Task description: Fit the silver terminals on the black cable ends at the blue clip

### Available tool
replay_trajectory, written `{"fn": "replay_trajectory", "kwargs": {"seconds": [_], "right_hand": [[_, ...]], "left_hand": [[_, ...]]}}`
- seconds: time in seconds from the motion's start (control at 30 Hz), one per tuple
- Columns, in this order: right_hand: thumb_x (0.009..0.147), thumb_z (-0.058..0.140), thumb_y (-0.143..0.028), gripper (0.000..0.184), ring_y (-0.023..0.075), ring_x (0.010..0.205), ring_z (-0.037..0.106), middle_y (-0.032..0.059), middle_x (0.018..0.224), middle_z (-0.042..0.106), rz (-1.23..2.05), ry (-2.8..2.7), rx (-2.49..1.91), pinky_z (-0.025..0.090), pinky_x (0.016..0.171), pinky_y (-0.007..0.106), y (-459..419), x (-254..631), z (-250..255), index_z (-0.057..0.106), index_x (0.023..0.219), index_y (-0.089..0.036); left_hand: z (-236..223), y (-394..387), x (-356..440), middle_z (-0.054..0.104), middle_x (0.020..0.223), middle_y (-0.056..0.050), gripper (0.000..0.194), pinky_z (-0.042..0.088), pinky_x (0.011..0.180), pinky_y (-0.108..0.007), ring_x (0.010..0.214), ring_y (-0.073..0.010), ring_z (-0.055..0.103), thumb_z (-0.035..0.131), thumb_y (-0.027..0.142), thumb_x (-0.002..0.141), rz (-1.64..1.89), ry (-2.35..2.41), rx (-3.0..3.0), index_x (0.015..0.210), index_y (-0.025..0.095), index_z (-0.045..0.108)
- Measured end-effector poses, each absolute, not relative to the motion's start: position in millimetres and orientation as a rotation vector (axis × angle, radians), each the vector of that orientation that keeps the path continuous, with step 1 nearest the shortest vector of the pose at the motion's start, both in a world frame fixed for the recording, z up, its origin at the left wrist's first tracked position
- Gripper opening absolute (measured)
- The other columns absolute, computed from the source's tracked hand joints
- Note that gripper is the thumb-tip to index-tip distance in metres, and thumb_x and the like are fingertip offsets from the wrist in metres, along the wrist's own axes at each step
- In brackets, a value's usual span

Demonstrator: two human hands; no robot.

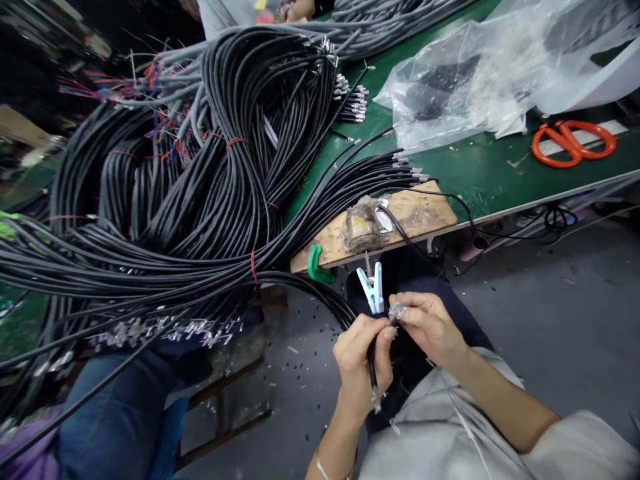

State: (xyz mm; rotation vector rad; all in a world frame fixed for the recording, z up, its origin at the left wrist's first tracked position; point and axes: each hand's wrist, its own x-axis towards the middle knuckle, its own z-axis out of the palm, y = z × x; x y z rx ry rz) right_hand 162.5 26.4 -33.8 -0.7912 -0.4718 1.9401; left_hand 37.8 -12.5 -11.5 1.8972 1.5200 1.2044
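My left hand [361, 353] is closed around a few black cables [327, 297] in front of my lap. One cable end with bare silvery wire [376, 400] points down below its fingers. My right hand [431, 325] pinches the silvery, frayed shielding [397, 311] at another cable's end, close to the left thumb. Just beyond the hands, a light blue clothespin [371, 288] hangs on a metal shaft. That shaft comes out of a small tape-wrapped motor-like block [364, 225] fixed on a wooden board [423, 207].
Large bundles of black cable [240, 153], tied with red ties, fill the left of the green table [480, 170]. A green clamp [319, 265] grips the board. Orange-handled scissors [575, 143] and a clear plastic bag [450, 87] lie to the right. Another person's leg [115, 407] is at left.
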Motion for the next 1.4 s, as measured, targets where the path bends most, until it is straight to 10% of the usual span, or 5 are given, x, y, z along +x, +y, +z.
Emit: {"fn": "replay_trajectory", "kwargs": {"seconds": [0.23,0.57,0.77,1.03,1.4], "right_hand": [[0.080,0.069,-0.028,0.026,0.0180,0.083,0.059,0.0061,0.094,0.063,1.693,-1.037,-0.714,0.047,0.072,0.029,26,177,-38,0.069,0.104,-0.021],[0.079,0.072,-0.042,0.026,0.0114,0.053,0.045,-0.0019,0.064,0.050,1.797,-0.740,-0.607,0.039,0.049,0.025,22,148,-37,0.059,0.073,-0.019],[0.081,0.070,-0.026,0.014,0.0160,0.072,0.051,0.0026,0.071,0.056,1.171,-1.024,-0.793,0.042,0.067,0.030,13,152,-35,0.063,0.072,-0.018],[0.071,0.077,-0.048,0.041,0.0050,0.051,0.031,-0.0062,0.059,0.041,2.339,-0.881,-0.585,0.024,0.048,0.021,37,182,-23,0.055,0.073,-0.014],[0.069,0.069,-0.063,0.050,0.0082,0.057,0.040,-0.0031,0.063,0.051,1.985,-1.211,-0.826,0.030,0.054,0.024,89,185,-2,0.061,0.071,-0.014]], "left_hand": [[1,-6,33,0.050,0.054,0.002,0.035,0.034,0.050,-0.022,0.049,-0.0089,0.047,0.048,0.018,0.093,1.042,1.503,1.803,0.059,0.016,0.053],[0,-5,23,0.048,0.052,0.001,0.038,0.033,0.046,-0.022,0.045,-0.0081,0.044,0.053,0.031,0.092,1.056,1.288,1.524,0.058,0.015,0.058],[-5,-10,26,0.051,0.054,0.002,0.024,0.032,0.045,-0.020,0.044,-0.0068,0.044,0.064,0.024,0.085,1.106,1.403,1.476,0.063,0.014,0.063],[3,2,15,0.062,0.065,-0.001,0.009,0.040,0.056,-0.022,0.059,-0.0115,0.054,0.069,0.020,0.081,1.159,1.160,1.655,0.073,0.016,0.068],[-6,-7,18,0.061,0.066,0.000,0.006,0.042,0.056,-0.022,0.060,-0.0112,0.054,0.074,0.016,0.076,1.318,1.237,1.606,0.075,0.018,0.068]]}}
